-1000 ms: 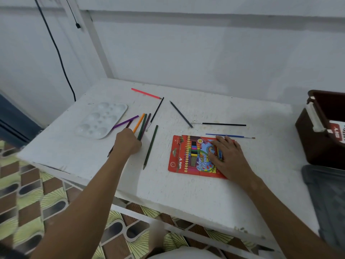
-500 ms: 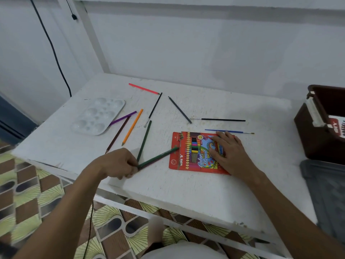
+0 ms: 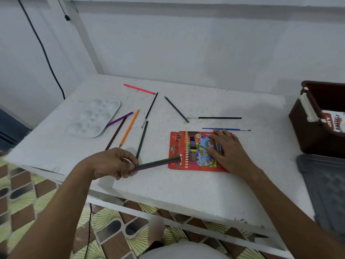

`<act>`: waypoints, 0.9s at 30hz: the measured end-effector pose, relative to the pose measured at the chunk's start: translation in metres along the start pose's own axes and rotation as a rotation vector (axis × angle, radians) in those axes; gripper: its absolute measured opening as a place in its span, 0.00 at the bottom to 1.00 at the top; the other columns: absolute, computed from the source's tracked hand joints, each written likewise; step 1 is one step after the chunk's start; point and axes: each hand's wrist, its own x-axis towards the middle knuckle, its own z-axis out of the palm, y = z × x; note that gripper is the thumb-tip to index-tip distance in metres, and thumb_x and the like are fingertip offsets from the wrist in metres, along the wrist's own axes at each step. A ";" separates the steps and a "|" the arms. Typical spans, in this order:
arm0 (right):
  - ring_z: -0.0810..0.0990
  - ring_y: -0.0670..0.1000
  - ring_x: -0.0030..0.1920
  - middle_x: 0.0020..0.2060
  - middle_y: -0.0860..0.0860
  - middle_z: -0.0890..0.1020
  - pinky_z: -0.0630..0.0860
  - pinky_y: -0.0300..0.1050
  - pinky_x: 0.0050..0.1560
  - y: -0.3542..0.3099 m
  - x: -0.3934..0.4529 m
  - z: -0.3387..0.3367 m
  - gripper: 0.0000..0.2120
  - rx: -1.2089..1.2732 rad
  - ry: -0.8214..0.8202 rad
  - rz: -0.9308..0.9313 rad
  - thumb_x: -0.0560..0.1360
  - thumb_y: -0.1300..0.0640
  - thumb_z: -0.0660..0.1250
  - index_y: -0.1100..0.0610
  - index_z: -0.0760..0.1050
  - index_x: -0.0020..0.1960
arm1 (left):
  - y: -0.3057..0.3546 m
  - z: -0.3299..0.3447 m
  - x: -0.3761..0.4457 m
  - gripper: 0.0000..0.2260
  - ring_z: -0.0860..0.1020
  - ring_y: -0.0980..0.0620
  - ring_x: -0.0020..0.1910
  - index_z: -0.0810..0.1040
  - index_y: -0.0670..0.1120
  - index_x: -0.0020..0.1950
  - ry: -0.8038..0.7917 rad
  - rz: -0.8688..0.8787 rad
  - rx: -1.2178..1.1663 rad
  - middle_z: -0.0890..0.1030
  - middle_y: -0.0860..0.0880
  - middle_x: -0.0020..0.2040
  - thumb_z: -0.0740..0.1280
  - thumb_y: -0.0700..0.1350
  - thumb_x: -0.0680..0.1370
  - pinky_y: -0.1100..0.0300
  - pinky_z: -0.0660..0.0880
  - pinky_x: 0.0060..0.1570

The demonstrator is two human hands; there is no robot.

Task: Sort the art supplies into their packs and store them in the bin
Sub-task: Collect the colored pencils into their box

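A red colour-pencil pack (image 3: 188, 152) lies flat on the white table (image 3: 186, 184). My right hand (image 3: 226, 151) presses on it with straight fingers. My left hand (image 3: 113, 162) pinches a green pencil and a purple pencil (image 3: 156, 163) together, their tips at the pack's lower left edge. Loose on the table lie another green pencil (image 3: 142, 139), an orange pencil (image 3: 129, 128), a brown pencil (image 3: 115, 134), a purple pencil (image 3: 119, 119), a pink pencil (image 3: 139, 89), a grey pencil (image 3: 176, 108) and three thin brushes (image 3: 225, 129).
A white paint palette (image 3: 93, 117) sits at the table's left. A dark brown bin (image 3: 317, 126) with a pastels pack inside stands at the right edge, with a grey lid (image 3: 324, 186) in front of it. Patterned floor lies below the table's near edge.
My left hand has taken two pencils from the loose group and drawn them toward me, then swung their tips right to the pack's edge. My right hand stays on the pack.
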 end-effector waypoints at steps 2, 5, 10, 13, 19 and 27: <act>0.53 0.50 0.76 0.75 0.49 0.61 0.45 0.46 0.74 -0.001 0.000 0.000 0.27 -0.004 -0.002 0.003 0.77 0.41 0.57 0.50 0.62 0.73 | -0.005 -0.003 0.002 0.07 0.76 0.50 0.33 0.79 0.37 0.52 0.071 -0.005 -0.061 0.82 0.37 0.43 0.64 0.33 0.78 0.61 0.73 0.30; 0.53 0.50 0.76 0.75 0.49 0.61 0.45 0.46 0.74 -0.001 0.000 0.000 0.27 -0.005 0.000 0.001 0.77 0.41 0.57 0.50 0.62 0.73 | -0.007 -0.004 0.002 0.07 0.77 0.50 0.33 0.81 0.37 0.51 0.119 0.018 -0.082 0.83 0.36 0.44 0.64 0.33 0.78 0.61 0.74 0.29; 0.54 0.50 0.76 0.74 0.50 0.61 0.45 0.46 0.74 -0.002 0.000 -0.001 0.27 -0.009 0.004 -0.002 0.77 0.41 0.58 0.50 0.63 0.73 | 0.004 0.007 0.009 0.06 0.78 0.50 0.35 0.82 0.41 0.51 0.128 0.124 -0.002 0.84 0.39 0.43 0.66 0.35 0.77 0.62 0.75 0.32; 0.54 0.50 0.76 0.74 0.49 0.61 0.45 0.46 0.74 -0.002 0.000 -0.001 0.27 -0.015 0.000 0.001 0.77 0.41 0.58 0.51 0.63 0.73 | 0.015 0.019 0.016 0.07 0.79 0.51 0.35 0.83 0.42 0.50 0.144 0.195 0.069 0.84 0.40 0.41 0.66 0.36 0.78 0.62 0.76 0.34; 0.53 0.50 0.76 0.75 0.49 0.61 0.43 0.44 0.73 -0.003 0.000 -0.001 0.27 -0.012 0.006 -0.004 0.77 0.41 0.57 0.50 0.62 0.73 | 0.040 0.049 0.035 0.05 0.78 0.59 0.38 0.82 0.51 0.50 0.297 0.425 0.456 0.82 0.55 0.42 0.70 0.45 0.75 0.69 0.71 0.38; 0.53 0.50 0.76 0.74 0.49 0.62 0.45 0.45 0.73 -0.002 -0.001 -0.002 0.27 0.021 0.005 -0.006 0.77 0.41 0.58 0.50 0.63 0.73 | 0.046 0.088 0.054 0.10 0.77 0.58 0.44 0.77 0.48 0.60 0.395 0.621 0.713 0.81 0.52 0.51 0.66 0.44 0.78 0.68 0.72 0.43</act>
